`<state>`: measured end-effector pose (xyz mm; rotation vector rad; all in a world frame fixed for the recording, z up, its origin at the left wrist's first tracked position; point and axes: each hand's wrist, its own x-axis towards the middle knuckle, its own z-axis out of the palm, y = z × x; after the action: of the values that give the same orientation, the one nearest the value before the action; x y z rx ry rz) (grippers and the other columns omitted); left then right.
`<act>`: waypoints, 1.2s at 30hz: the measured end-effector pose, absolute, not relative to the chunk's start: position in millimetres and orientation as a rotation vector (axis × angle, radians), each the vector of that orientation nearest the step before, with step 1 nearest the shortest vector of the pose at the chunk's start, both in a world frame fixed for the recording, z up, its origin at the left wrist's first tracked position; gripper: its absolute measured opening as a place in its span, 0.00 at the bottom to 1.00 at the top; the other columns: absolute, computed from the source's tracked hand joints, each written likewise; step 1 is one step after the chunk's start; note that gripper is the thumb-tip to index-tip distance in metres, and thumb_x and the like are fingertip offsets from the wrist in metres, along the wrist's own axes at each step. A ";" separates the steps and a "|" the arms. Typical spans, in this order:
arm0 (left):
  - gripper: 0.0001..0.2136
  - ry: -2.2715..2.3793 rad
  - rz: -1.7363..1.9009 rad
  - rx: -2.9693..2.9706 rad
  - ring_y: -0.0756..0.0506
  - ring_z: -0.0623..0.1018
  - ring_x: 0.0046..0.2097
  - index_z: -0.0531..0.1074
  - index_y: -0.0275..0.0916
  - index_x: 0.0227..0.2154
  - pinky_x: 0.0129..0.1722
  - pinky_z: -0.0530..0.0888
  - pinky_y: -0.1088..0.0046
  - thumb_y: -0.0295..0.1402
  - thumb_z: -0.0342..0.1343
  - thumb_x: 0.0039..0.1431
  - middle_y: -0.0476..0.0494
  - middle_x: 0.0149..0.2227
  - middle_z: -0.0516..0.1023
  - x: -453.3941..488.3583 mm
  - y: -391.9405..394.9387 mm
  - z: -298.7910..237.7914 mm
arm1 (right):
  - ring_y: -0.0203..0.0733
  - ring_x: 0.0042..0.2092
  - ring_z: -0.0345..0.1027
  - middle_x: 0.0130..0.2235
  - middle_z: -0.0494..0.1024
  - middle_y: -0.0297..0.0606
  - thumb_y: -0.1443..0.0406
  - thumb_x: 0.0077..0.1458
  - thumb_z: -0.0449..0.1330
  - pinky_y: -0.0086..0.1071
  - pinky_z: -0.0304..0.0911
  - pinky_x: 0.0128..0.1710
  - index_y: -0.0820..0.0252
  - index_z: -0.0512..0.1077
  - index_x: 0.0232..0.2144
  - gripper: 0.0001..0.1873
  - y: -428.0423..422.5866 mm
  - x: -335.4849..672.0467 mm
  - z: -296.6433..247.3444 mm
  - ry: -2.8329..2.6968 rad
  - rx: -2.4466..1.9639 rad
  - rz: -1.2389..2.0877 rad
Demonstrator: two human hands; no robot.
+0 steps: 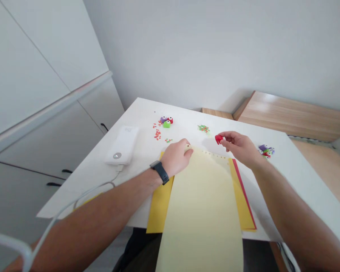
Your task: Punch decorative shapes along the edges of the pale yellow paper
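Observation:
My left hand [175, 156], with a dark watch on the wrist, pinches the top left corner of a pale yellow sheet of paper [204, 204]. A row of small holes or dots runs along that sheet's far edge. Between the thumb and fingers of my right hand [240, 147] is a small red paper punch [218, 139], held just beyond the sheet's far right corner and apart from it. Under the pale sheet lie deeper yellow paper [158, 209] and a red sheet [243, 192], whose edge shows on the right.
Small punches with toy eyes cluster at the back left [166, 122] and at the right [266, 151]. Orange-red paper bits [157, 134] and a green-orange pile [204, 129] lie on the white table [187, 117]. A white power bank [126, 145] with a cable stands left.

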<state>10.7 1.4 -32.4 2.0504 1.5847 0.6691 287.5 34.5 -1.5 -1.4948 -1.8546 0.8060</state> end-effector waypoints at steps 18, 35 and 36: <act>0.13 1.607 0.769 1.945 0.41 0.78 0.38 0.73 0.43 0.44 0.33 0.67 0.69 0.45 0.52 0.68 0.48 0.36 0.81 1.4 6.1 -27.4 | 0.39 0.39 0.75 0.41 0.80 0.36 0.56 0.52 0.73 0.31 0.64 0.32 0.56 0.72 0.45 0.22 8.6 333.5 -38.1 -1.138 -1.272 1.208; 0.13 1.665 0.761 1.924 0.45 0.71 0.29 0.73 0.43 0.44 0.29 0.62 0.70 0.45 0.52 0.68 0.52 0.27 0.72 2.1 4.0 -21.7 | 0.34 0.29 0.66 0.36 0.76 0.31 0.54 0.50 0.75 0.31 0.58 0.26 0.54 0.76 0.45 0.23 7.2 327.3 -32.7 -1.040 -1.270 1.347; 0.13 1.667 0.758 1.924 0.45 0.72 0.30 0.73 0.43 0.44 0.29 0.62 0.70 0.45 0.52 0.68 0.52 0.28 0.73 2.0 4.3 -21.9 | 0.35 0.30 0.67 0.36 0.76 0.32 0.54 0.51 0.75 0.31 0.60 0.27 0.54 0.76 0.45 0.22 6.9 326.8 -32.6 -1.040 -1.264 1.350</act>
<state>2.0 4.3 -21.9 1.9240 1.6666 0.7579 326.8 6.9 -32.6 -1.2642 -1.0396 1.3504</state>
